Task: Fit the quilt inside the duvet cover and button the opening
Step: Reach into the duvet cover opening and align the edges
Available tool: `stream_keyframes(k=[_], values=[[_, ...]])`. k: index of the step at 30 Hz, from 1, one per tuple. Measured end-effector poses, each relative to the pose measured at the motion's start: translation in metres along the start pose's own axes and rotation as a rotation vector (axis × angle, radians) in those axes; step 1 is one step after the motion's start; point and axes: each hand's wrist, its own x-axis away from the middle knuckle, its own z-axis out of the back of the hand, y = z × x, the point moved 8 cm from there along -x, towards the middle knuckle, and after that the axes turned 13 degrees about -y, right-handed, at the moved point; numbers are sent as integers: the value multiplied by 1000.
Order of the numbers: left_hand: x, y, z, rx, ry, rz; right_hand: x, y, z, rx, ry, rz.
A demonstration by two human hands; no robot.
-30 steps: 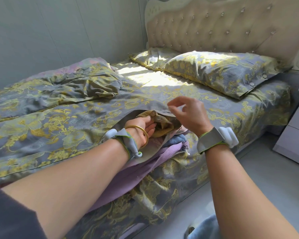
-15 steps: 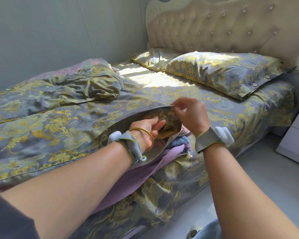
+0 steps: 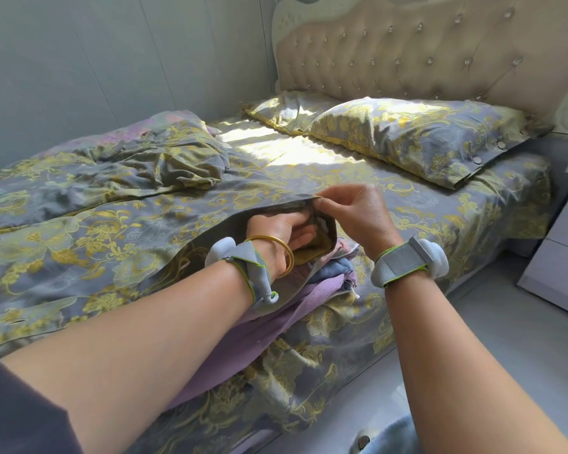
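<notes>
A grey duvet cover point(image 3: 89, 231) with a gold floral print lies spread over the bed. Its opening faces me at the bed's near edge. A purple quilt point(image 3: 322, 286) sticks out of that opening and hangs toward the floor. My left hand point(image 3: 282, 231) is inside the opening, fingers closed on the lower flap of the duvet cover. My right hand point(image 3: 351, 208) pinches the upper edge of the opening right above it. Any button between the fingers is hidden.
Two matching pillows point(image 3: 417, 136) lie against a tufted beige headboard point(image 3: 423, 50). A grey wall point(image 3: 79, 60) runs along the bed's far side. A pale bedside cabinet point(image 3: 564, 250) stands at the right. Grey floor point(image 3: 512, 339) lies beside the bed.
My right hand came down from above the opening and took hold of the cover's upper edge. My left hand slid slightly deeper under that edge.
</notes>
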Motion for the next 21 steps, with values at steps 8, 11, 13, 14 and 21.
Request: stream_keyframes(k=[8, 11, 13, 14, 21], values=[[-1, 8, 5, -144, 20, -43, 1, 1, -6, -81, -39, -17], [-1, 7, 7, -161, 35, -43, 1, 4, -9, -63, -9, -8], [-3, 3, 9, -141, 45, -33, 2, 4, -8, 59, 27, -6], [-3, 1, 9, -129, 31, -25, 2, 3, -7, 127, 46, -4], [-4, -9, 15, -39, 63, 96, 12, -22, -18, 416, 88, 116]])
